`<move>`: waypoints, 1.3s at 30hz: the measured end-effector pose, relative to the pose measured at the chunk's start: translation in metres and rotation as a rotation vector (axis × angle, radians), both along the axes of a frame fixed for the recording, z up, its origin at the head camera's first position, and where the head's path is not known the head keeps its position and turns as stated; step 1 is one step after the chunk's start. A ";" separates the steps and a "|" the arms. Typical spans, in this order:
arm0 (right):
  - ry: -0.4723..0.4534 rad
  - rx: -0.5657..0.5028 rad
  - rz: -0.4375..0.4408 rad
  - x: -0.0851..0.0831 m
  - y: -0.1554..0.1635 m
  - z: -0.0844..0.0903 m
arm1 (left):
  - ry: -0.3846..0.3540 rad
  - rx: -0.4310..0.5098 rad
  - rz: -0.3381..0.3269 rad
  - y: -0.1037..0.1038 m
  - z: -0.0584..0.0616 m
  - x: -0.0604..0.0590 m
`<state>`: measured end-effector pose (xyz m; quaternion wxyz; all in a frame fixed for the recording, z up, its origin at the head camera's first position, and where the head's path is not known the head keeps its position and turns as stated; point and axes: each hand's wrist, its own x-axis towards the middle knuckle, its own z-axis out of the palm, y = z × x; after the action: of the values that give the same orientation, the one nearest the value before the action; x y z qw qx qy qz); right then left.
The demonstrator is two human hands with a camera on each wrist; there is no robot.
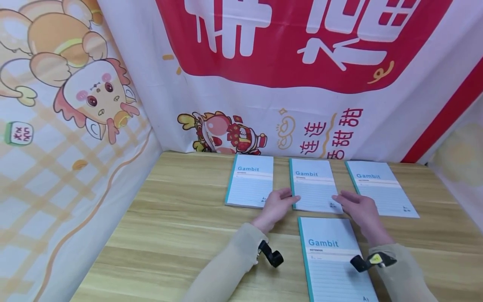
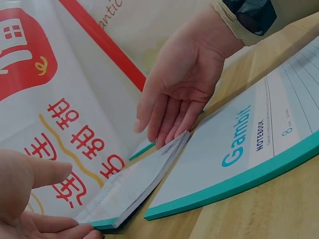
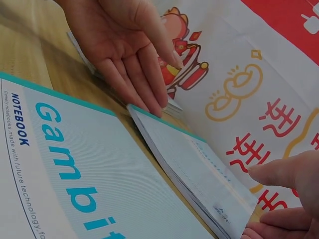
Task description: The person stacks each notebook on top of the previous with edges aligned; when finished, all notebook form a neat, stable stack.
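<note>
So there are four Gambit notebooks on the wooden surface (image 1: 181, 235), three in a row near the banner (image 1: 286, 63) and one closer to the person. Both hands flank the middle notebook (image 1: 313, 184) of the row. The left hand (image 1: 277, 206) has straight fingers touching that notebook's near left corner, the right hand (image 1: 358, 207) touches its near right corner, also with relaxed fingers. The near notebook (image 1: 332, 260) lies just in front of it.

Wooden table (image 1: 181, 226) with four Gambit notebooks (image 1: 250, 180)
</note>
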<state>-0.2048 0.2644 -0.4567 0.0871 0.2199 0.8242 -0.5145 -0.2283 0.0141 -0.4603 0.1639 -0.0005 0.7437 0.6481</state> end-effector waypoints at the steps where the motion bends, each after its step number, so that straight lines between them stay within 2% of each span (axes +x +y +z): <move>1: 0.001 -0.001 -0.003 0.000 0.000 0.000 | 0.000 0.009 0.002 0.000 0.001 0.000; 3: 0.003 -0.003 -0.011 -0.001 0.000 -0.001 | -0.005 0.040 0.007 0.001 0.001 -0.001; 9: 0.002 -0.018 -0.019 -0.001 0.001 -0.002 | -0.051 0.217 0.043 0.003 -0.003 -0.006; 12: 0.005 -0.036 -0.023 -0.001 0.001 -0.002 | -0.071 0.259 0.047 0.004 -0.006 -0.009; 22: 0.014 -0.051 -0.034 -0.002 0.003 -0.005 | -0.163 0.302 0.038 0.010 -0.011 -0.016; 30: -0.008 -0.064 -0.032 -0.001 0.002 -0.004 | -0.163 0.248 0.062 0.014 -0.012 -0.018; 35: 0.007 -0.070 -0.021 -0.002 0.006 -0.006 | -0.150 0.271 0.079 0.016 -0.014 -0.018; 39: 0.006 -0.059 -0.017 -0.003 0.010 -0.008 | -0.139 0.306 0.067 0.015 -0.012 -0.018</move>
<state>-0.2075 0.2745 -0.4650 0.0867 0.2229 0.8071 -0.5398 -0.2458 0.0291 -0.4727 0.1915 -0.0452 0.6227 0.7573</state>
